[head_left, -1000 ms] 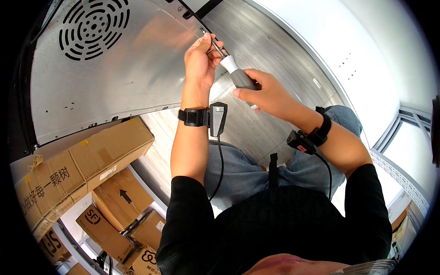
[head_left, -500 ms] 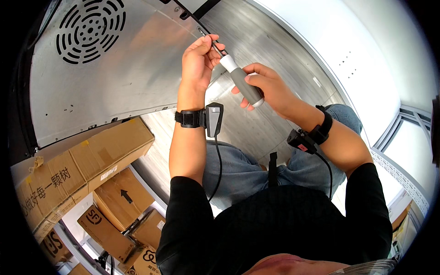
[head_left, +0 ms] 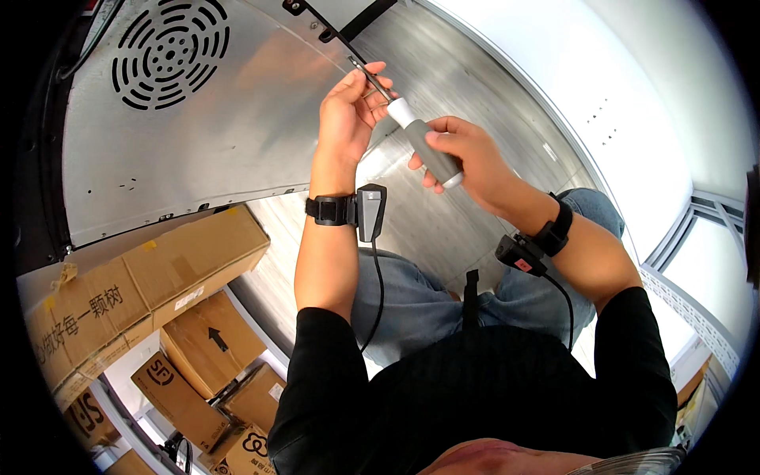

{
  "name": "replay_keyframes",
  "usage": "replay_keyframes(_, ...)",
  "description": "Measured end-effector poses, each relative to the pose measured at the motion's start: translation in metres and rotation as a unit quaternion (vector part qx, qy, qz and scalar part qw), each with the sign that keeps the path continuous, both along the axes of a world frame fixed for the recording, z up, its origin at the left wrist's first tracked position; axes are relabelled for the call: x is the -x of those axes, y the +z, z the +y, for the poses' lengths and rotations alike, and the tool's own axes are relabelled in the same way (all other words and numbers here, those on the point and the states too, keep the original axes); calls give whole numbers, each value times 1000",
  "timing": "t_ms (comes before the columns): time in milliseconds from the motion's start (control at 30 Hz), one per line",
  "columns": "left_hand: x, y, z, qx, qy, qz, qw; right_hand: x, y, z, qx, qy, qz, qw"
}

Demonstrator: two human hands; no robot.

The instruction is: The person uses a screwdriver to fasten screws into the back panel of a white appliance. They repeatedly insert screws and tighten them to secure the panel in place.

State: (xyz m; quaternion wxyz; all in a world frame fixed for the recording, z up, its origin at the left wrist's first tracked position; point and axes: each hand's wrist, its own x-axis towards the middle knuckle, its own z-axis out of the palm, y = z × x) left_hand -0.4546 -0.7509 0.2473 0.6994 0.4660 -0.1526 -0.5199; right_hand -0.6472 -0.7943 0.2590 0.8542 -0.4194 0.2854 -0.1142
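A screwdriver (head_left: 432, 150) with a grey handle, white collar and long metal shaft slants up and to the left. My right hand (head_left: 473, 154) is wrapped around its handle, thumb on top. Near the far end of the shaft, my left hand (head_left: 346, 119) is closed, thumb and fingers about the metal. The tip lies by the edge of a large metal panel (head_left: 253, 119), next to a dark rail (head_left: 336, 33). Whether it sits on a screw is too small to tell.
The panel has a round vent grille (head_left: 170, 55) at upper left. Cardboard boxes (head_left: 150, 277) are stacked at lower left. A white curved wall (head_left: 609, 95) stands on the right, above a grey wood-look floor (head_left: 467, 87). Cables (head_left: 380, 293) hang from bands on both wrists.
The panel and its vent appear slightly farther right in view. Both hands and the screwdriver have shifted a little right and down, with the same holds kept.
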Motion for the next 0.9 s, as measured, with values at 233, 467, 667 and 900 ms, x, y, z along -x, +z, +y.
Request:
replay_keyframes(233, -4, -16, -1, -4, 16, -1, 1000, -2, -3, -9, -29, 16, 2, 999)
replay_keyframes(467, -2, -10, -4, -36, 42, 11, 998, -4, -2, -6, 180, 62, 91, 977)
replay_keyframes(667, -6, -12, -3, -1, 21, 24, 1000, -8, 1, -1, 61, 17, 49, 997)
replay_keyframes(900, -8, -6, -4, 21, 2, 16, 1000, -6, -7, -9, -23, 22, 4, 999)
